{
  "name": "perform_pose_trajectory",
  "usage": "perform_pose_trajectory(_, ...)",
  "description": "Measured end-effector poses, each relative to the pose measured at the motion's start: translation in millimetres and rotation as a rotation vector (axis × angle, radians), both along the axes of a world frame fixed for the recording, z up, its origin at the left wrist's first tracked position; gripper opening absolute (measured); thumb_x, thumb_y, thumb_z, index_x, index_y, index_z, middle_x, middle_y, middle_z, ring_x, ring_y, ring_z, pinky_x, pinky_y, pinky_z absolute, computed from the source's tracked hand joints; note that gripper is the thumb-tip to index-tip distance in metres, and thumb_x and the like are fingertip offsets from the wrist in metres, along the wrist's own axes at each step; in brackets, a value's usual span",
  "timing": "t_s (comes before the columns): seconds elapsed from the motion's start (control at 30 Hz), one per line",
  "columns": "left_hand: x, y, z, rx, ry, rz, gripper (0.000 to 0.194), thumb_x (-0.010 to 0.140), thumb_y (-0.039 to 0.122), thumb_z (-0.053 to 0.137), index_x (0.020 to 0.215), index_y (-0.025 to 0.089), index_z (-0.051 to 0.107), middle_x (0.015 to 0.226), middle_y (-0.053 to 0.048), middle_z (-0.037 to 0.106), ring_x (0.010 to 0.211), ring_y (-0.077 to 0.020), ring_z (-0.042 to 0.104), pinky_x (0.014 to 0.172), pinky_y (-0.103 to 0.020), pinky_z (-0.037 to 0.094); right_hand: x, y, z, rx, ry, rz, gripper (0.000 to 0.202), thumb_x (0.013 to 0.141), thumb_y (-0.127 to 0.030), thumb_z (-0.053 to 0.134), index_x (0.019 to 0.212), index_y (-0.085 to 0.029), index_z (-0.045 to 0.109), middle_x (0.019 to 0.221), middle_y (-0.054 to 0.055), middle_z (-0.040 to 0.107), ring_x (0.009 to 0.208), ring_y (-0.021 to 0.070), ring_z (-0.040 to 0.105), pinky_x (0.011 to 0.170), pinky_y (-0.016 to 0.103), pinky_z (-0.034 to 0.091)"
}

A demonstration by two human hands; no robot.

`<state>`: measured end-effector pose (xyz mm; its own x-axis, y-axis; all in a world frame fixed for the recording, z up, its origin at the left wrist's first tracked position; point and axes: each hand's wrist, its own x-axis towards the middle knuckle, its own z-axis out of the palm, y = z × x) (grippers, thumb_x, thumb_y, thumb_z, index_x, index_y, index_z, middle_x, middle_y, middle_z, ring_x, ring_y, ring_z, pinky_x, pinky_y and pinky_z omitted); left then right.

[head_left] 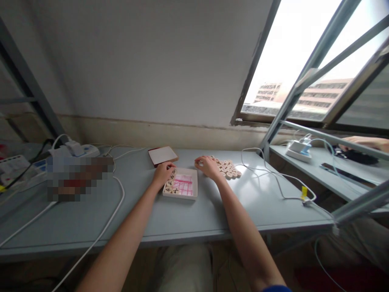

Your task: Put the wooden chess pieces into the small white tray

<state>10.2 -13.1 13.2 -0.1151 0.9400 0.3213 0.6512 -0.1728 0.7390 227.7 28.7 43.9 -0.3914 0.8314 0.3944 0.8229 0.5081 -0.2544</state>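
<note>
A shallow white box (pixel 195 190) sits on the desk, with pink lines on its bottom. Along its left side lie several round wooden Chinese chess pieces (pixel 168 189) with dark characters. My left hand (pixel 164 173) curls its fingers over the box's upper left edge. Just right of the box, my right hand (pixel 207 165) is low over the desk, fingers bent together at what looks like a chess piece (pixel 197 163). Its fingertips partly hide that piece. Beside this hand a flat cluster of loose chess pieces (pixel 226 167) spreads to the right.
Behind the box lies a box lid (pixel 163 155) with a pale inside and dark red edge. White cables (pixel 121 190) cross the grey desk (pixel 188 221) on both sides. A power strip (pixel 88 151) stands at left. Another person's hand (pixel 364 142) shows on the neighbouring desk.
</note>
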Motion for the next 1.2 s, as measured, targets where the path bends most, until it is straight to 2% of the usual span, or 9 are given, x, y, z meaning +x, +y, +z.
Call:
perform_pose_trajectory(0.13, -1, 1, -0.5, 0.008, 0.001, 0.049, 0.021, 0.068, 0.020, 0.045, 0.071, 0.016, 0.065, 0.069, -0.004, 0.065, 0.065, -0.0149, 0.058, 0.064, -0.025, 0.044, 13, -2, 3.9, 0.063, -0.067, -0.127, 0.020, 0.075, -0.023, 0.055, 0.094, -0.025, 0.063, 0.106, 0.008, 0.055, 0.100, 0.0261, 0.043, 0.082, 0.041, 0.032)
perform_pose_trajectory(0.2, -2, 1, -0.3, 0.016, 0.004, 0.079, 0.021, 0.068, 0.021, 0.045, 0.072, 0.016, 0.065, 0.070, -0.004, 0.066, 0.066, -0.0153, 0.059, 0.065, -0.025, 0.044, 12, -6, 11.7, 0.060, 0.026, -0.079, 0.024, 0.075, -0.027, 0.056, 0.099, -0.028, 0.061, 0.111, 0.007, 0.052, 0.102, 0.0249, 0.042, 0.082, 0.040, 0.033)
perform_pose_trajectory(0.37, -2, 1, 0.0, 0.043, 0.027, 0.083, 0.021, 0.068, 0.021, 0.046, 0.072, 0.016, 0.066, 0.072, -0.005, 0.066, 0.067, -0.0155, 0.058, 0.066, -0.025, 0.043, -12, -22, 22.7, -0.222, 0.073, 0.464, 0.030, 0.072, -0.027, 0.060, 0.103, -0.025, 0.060, 0.100, 0.003, 0.058, 0.085, 0.0141, 0.052, 0.075, 0.026, 0.039)
perform_pose_trajectory(0.47, -1, 2, -0.3, 0.035, 0.029, 0.078, 0.021, 0.069, 0.021, 0.046, 0.074, 0.015, 0.066, 0.075, -0.005, 0.067, 0.068, -0.0154, 0.058, 0.067, -0.025, 0.043, -31, -32, 16.3, -0.336, -0.072, 0.612, 0.028, 0.066, -0.023, 0.065, 0.093, -0.025, 0.066, 0.091, 0.001, 0.062, 0.079, 0.0133, 0.055, 0.071, 0.023, 0.040)
perform_pose_trajectory(0.6, -1, 2, -0.6, 0.036, 0.041, 0.057, 0.022, 0.070, 0.022, 0.046, 0.076, 0.015, 0.066, 0.077, -0.005, 0.067, 0.069, -0.0150, 0.058, 0.068, -0.025, 0.043, -42, -41, 13.3, -0.329, -0.060, 0.612, 0.027, 0.067, -0.016, 0.061, 0.091, -0.026, 0.066, 0.087, -0.001, 0.064, 0.079, 0.0121, 0.056, 0.074, 0.022, 0.040)
perform_pose_trajectory(0.77, 0, 0, 0.8, 0.016, 0.045, 0.065, 0.021, 0.070, 0.022, 0.047, 0.076, 0.017, 0.066, 0.076, -0.004, 0.067, 0.068, -0.0148, 0.059, 0.067, -0.024, 0.043, -35, -46, 24.6, -0.539, -0.083, 0.706, 0.040, 0.064, -0.019, 0.063, 0.103, -0.025, 0.061, 0.095, 0.000, 0.063, 0.079, 0.0113, 0.057, 0.068, 0.019, 0.043)
perform_pose_trajectory(0.9, 0, 0, 2.0, 0.009, 0.045, 0.038, 0.021, 0.070, 0.021, 0.047, 0.076, 0.016, 0.066, 0.077, -0.004, 0.067, 0.068, -0.0145, 0.059, 0.067, -0.024, 0.044, -41, -51, 23.8, -0.540, -0.079, 0.707, 0.036, 0.063, -0.018, 0.063, 0.098, -0.024, 0.063, 0.091, -0.001, 0.064, 0.077, 0.0109, 0.057, 0.068, 0.019, 0.043)
perform_pose_trajectory(1.1, 1, -2, 3.2, -0.002, 0.028, 0.032, 0.022, 0.069, 0.021, 0.047, 0.077, 0.016, 0.066, 0.078, -0.005, 0.067, 0.069, -0.0144, 0.059, 0.067, -0.024, 0.045, -32, -40, 26.4, -0.464, 0.023, 0.609, 0.027, 0.063, -0.030, 0.065, 0.090, -0.022, 0.065, 0.085, 0.000, 0.063, 0.074, 0.0118, 0.055, 0.065, 0.021, 0.042)
perform_pose_trajectory(1.2, 1, -3, 4.6, 0.007, 0.014, 0.018, 0.021, 0.068, 0.020, 0.047, 0.075, 0.016, 0.066, 0.077, -0.004, 0.067, 0.068, -0.0141, 0.059, 0.067, -0.024, 0.045, -4, -22, 30.8, -0.372, 0.150, 0.395, 0.029, 0.069, -0.039, 0.060, 0.091, -0.020, 0.063, 0.083, 0.002, 0.061, 0.071, 0.0128, 0.055, 0.061, 0.023, 0.042)
